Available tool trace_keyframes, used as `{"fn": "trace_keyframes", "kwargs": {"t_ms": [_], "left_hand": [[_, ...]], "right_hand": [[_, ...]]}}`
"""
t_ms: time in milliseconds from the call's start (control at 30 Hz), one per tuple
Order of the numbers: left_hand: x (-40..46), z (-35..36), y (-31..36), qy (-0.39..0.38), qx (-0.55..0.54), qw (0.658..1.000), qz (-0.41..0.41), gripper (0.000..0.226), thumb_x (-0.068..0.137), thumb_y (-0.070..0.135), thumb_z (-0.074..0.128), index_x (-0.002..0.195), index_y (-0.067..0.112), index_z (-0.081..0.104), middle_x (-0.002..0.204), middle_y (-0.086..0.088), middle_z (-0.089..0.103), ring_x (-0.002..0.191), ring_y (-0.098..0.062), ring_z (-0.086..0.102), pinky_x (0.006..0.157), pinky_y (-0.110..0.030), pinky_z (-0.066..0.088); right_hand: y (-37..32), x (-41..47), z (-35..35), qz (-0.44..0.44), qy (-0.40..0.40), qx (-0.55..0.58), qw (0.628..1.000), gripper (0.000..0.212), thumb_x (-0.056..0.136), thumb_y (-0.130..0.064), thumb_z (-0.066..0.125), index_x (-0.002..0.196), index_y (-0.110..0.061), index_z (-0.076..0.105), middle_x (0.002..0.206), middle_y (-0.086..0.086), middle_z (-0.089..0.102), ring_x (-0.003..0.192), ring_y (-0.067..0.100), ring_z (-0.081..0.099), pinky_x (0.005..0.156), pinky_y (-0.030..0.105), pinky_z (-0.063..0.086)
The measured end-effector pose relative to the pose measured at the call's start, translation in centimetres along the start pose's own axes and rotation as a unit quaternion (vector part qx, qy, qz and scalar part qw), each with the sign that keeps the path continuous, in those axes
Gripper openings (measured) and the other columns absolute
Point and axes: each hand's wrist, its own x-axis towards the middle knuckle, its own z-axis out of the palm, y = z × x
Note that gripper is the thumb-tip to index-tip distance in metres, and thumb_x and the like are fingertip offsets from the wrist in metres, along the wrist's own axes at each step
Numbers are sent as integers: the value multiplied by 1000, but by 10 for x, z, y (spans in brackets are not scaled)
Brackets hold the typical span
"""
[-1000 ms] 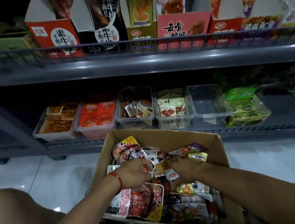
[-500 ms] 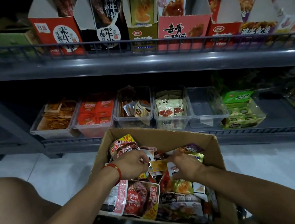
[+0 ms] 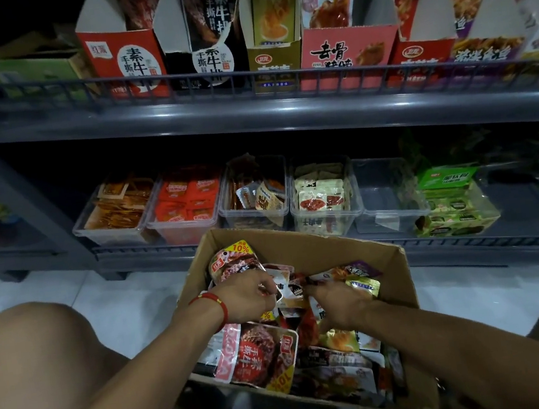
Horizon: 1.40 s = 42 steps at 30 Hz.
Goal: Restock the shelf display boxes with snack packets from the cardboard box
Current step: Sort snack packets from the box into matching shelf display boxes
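Both hands sit slightly higher in the cardboard box (image 3: 305, 254) than half a second ago, closer to its far wall, and the shelf looms nearer. At frame centre the left hand (image 3: 245, 297), red cord at the wrist, curls its fingers around small snack packets (image 3: 292, 290) lying just under its fingertips. Right beside it, the right hand (image 3: 337, 301) digs into the same heap, fingers bent; whether it grips a packet I cannot tell. A large red pouch (image 3: 259, 355) lies below the left wrist. Clear display bins (image 3: 323, 197) line the lower shelf beyond the box.
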Motion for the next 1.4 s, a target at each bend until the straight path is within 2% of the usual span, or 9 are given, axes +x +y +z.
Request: {"fn": "trace_keyframes", "kwargs": {"t_ms": [167,267,333,500,667,767,900,1200,1400], "left_hand": [[1,-6,-3,41,-20,999,-15,25,96,28,66,120,24,65,87,7,64,65,-6,57,55,-17,45],[3,-4,-1,96,-48,994,-15,54,86,39,74,134,22,54,111,-1,70,94,-19,69,83,-34,58],[2,-2,5,96,-132,986,10,76,76,54,79,139,26,49,125,3,66,110,-17,67,95,-38,56],[-4,0,36,71,-414,905,64,28,94,10,71,120,6,63,100,-17,78,81,-29,73,63,-29,57],[-11,-19,40,132,-553,821,48,30,95,6,66,124,-1,60,107,-18,77,98,-35,75,80,-39,60],[-10,-22,38,141,-617,773,45,43,93,6,69,132,-6,55,118,-21,73,103,-36,74,90,-48,58],[-12,-20,44,116,-652,747,65,38,93,0,65,130,-6,57,118,-25,72,103,-35,74,94,-49,56],[-19,-24,67,100,-657,733,147,50,86,10,66,134,0,55,125,-19,71,112,-32,71,84,-40,63],[-28,-50,73,218,-648,707,180,50,81,-1,70,130,-1,58,122,-21,71,108,-34,71,90,-49,59]], "right_hand": [[-2,-17,-21,27,33,124,991,66,74,-37,88,133,-19,63,130,5,67,119,25,62,100,35,52],[-2,-41,-60,31,-2,280,959,37,71,-34,93,100,-17,76,98,-1,78,94,18,74,87,39,60],[-7,-63,-89,0,-24,382,924,31,77,-25,89,102,-14,76,99,-2,79,94,15,75,87,33,60],[-12,-93,-120,-10,41,490,870,32,81,-21,86,107,-7,72,102,9,78,97,36,74,89,52,59],[5,-104,-135,69,232,572,784,45,70,-37,85,94,-1,71,85,14,78,83,38,75,78,59,58],[5,-108,-142,71,235,640,728,33,82,-30,80,92,0,71,90,20,77,81,38,75,83,62,57],[1,-108,-150,56,215,714,664,25,92,-22,72,97,2,70,95,24,76,75,29,75,70,43,63],[-13,-99,-160,121,321,625,701,40,92,-45,71,100,-6,68,86,11,79,82,30,77,80,60,60],[-25,-121,-204,-12,283,656,700,21,99,-9,60,118,1,65,103,15,77,91,28,75,70,38,60]]}}
